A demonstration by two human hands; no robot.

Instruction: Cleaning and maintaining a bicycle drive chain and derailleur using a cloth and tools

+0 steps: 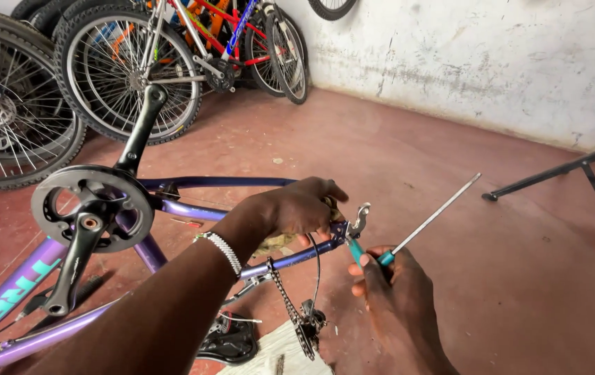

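Observation:
A purple bicycle frame (193,208) lies upside down in front of me, its black crankset (92,208) at the left. My left hand (304,205) grips the rear end of the frame at the silver dropout (360,219). My right hand (394,292) holds a long screwdriver (436,215) by its teal handle, with the metal shaft pointing up and to the right and the handle end right next to the dropout. A rear derailleur (308,326) hangs on the chain below my hands.
Several bicycles (172,55) lean against the back wall at upper left. A black metal stand (575,170) sits on the red floor at right. A black saddle (231,340) and a pale board (280,354) lie below the frame.

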